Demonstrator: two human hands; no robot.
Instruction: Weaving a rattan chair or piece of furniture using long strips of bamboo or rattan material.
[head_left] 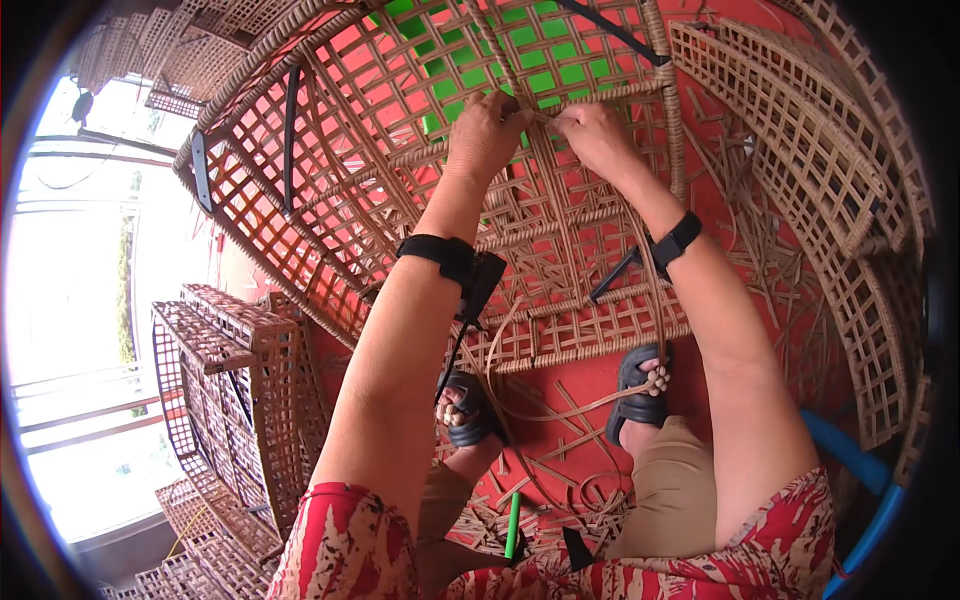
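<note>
A large openwork wicker piece (675,140) of brown strips stands in front of me, its frame wrapped in the same strip. Near its upper middle, where an upright wrapped rib crosses the lattice, my left hand (487,130) is closed with the fingertips pinched on a brown strip. My right hand (593,140) is closed on a strip just to the right, thumb and forefinger together. The fingertips nearly meet at the crossing; the exact hold is partly hidden by the fingers. A long loose strip (560,412) hangs from the lower part and curls over the floor by my feet.
Behind the lattice lies something bright green (545,55). Stacked woven panels stand at the left (225,400) and curve along the right (800,130). Strip offcuts litter the red floor (740,220). A green stick (513,525) and a blue tube (845,450) are near me.
</note>
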